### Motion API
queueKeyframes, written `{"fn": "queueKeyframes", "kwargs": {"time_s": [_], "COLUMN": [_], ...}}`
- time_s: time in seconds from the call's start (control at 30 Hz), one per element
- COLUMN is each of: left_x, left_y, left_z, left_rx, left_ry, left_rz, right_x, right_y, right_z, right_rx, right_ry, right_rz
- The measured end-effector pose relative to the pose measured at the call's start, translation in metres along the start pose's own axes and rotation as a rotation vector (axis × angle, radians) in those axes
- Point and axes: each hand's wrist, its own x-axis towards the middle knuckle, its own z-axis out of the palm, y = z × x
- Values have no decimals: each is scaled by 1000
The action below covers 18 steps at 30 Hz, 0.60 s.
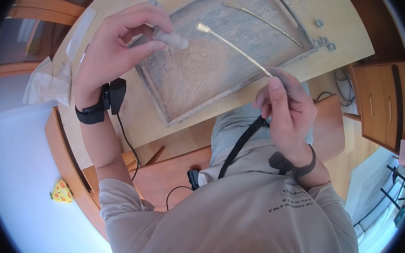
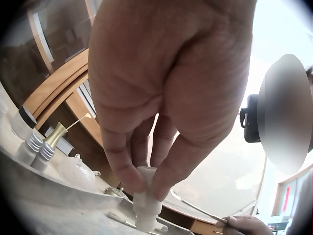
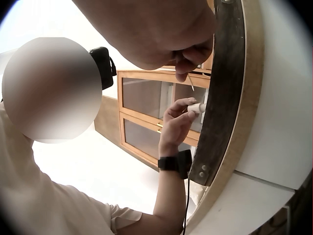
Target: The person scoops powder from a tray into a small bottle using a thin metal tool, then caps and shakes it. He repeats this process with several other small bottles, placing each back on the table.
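Note:
My left hand (image 1: pixel 122 45) pinches a small frosted bottle (image 1: pixel 170 38) between thumb and fingers above the tray's left part. The bottle tilts, its narrow end towards the lower right. In the left wrist view, that bottle (image 2: pixel 147 203) hangs below the fingers of my left hand (image 2: pixel 171 83). My right hand (image 1: pixel 289 112) grips a thin gold-coloured stick (image 1: pixel 237 50) in front of the tray; its small rounded tip points at the bottle, apart from it. In the right wrist view, my right hand (image 3: pixel 166 34) has its fingers curled, with the bottle (image 3: pixel 196 108) beyond.
A shallow grey tray (image 1: pixel 202 99) with brownish powder lies on the wooden table (image 1: pixel 347 29). A gold-handled brush (image 1: pixel 270 23) rests in it. Several small metal caps (image 1: pixel 319 23) are at the right, a plastic bag (image 1: pixel 51 83) at the left. Silver-necked bottles (image 2: pixel 43 156) stand beyond the tray.

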Motion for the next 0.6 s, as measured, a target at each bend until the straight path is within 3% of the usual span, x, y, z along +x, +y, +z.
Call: {"fn": "queueKeyframes", "kwargs": {"time_s": [0.1, 0.2, 0.3, 0.4, 0.5, 0.6], "left_x": [0, 0, 1, 1, 1, 0], "left_y": [5, 8, 13, 16, 17, 16], "left_z": [1, 5, 10, 10, 8, 8], "left_rx": [33, 12, 26, 87, 132, 131], "left_ry": [-9, 37, 89, 78, 60, 54], "left_rz": [-2, 24, 6, -19, -39, -10], "right_x": [2, 6, 3, 7, 7, 9], "right_y": [-6, -15, -12, -19, -16, -17], "right_z": [6, 10, 14, 16, 16, 18], "right_rx": [103, 186, 359, 363, 381, 312], "right_ry": [45, -205, -186, -219, -365, -339], "right_rz": [76, 400, 493, 543, 600, 535]}}
